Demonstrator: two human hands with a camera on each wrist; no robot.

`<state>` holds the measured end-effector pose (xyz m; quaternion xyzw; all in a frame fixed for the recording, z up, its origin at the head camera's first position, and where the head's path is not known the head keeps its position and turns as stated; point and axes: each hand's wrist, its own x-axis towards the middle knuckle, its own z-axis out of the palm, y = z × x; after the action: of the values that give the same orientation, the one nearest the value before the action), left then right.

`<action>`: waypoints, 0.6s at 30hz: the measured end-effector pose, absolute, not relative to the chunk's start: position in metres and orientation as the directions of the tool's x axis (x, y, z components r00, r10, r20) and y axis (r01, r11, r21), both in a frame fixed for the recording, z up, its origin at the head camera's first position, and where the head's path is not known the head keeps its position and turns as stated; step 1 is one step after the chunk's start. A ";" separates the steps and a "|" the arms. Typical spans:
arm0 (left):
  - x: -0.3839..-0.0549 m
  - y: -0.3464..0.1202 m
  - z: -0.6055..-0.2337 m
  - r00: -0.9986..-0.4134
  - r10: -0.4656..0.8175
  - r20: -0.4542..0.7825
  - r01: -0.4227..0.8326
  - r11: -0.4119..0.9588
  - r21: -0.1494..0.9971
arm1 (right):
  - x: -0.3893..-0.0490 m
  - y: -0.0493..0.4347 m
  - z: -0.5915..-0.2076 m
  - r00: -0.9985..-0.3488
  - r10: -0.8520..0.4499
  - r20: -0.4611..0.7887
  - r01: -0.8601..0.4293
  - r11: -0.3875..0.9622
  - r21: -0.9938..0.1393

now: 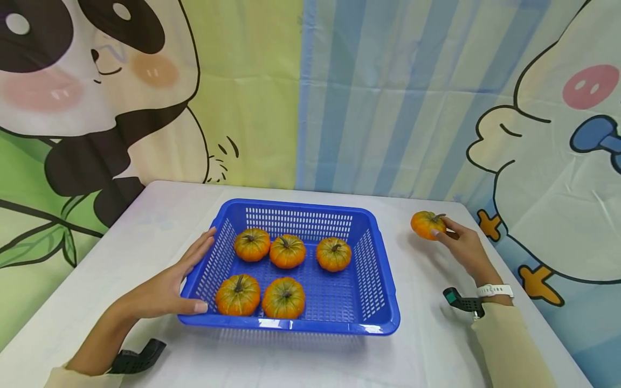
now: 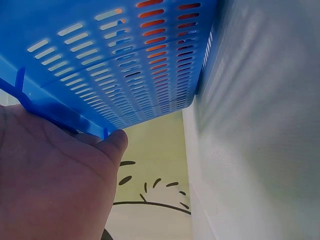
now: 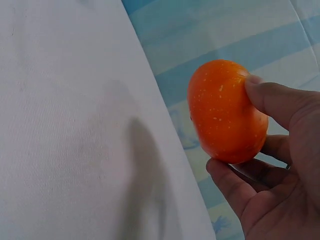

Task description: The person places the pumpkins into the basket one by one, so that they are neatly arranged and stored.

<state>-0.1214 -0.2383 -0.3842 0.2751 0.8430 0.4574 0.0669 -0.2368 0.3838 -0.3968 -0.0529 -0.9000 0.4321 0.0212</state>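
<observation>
A small orange pumpkin (image 1: 427,224) with a short brown stem is pinched between the thumb and fingers of my right hand (image 1: 463,249), held above the table's right side. The right wrist view shows the smooth orange underside of this pumpkin (image 3: 227,112), with the thumb on top and fingers below. My left hand (image 1: 162,288), thumb and fingers spread and fairly straight, rests against the left rim of a blue plastic basket (image 1: 373,258). Inside the basket sit several similar pumpkins (image 1: 286,251). From the left wrist, the slotted outer wall (image 2: 125,65) shows orange through its gaps.
The white table (image 1: 412,345) runs back to a curtain (image 1: 359,97) with stripes and cartoon animals. Its right edge lies close to my right hand. A dark wrist camera mount (image 1: 138,358) juts from the left wrist, another (image 1: 463,303) from the right.
</observation>
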 end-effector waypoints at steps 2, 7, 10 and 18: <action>-0.122 -0.238 -0.384 -0.839 0.526 0.140 0.404 0.429 0.807 | -0.235 0.379 -0.393 -0.997 0.076 -0.001 0.048 0.627 -0.778; -0.123 -0.238 -0.385 -0.839 0.527 0.140 0.404 0.430 0.807 | -0.231 0.367 -0.383 -0.999 0.026 0.029 -0.006 0.647 -0.762; -0.123 -0.238 -0.385 -0.840 0.525 0.138 0.402 0.430 0.808 | -0.231 0.361 -0.378 -0.999 -0.013 0.045 -0.042 0.661 -0.749; -0.123 -0.238 -0.385 -0.844 0.521 0.129 0.390 0.429 0.815 | -0.229 0.349 -0.367 -0.992 -0.109 0.058 -0.116 0.664 -0.739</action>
<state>-0.1226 -0.2383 -0.3854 0.2704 0.8423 0.4608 0.0715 -0.2287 0.3486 -0.3670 0.0615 -0.9121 0.4054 0.0044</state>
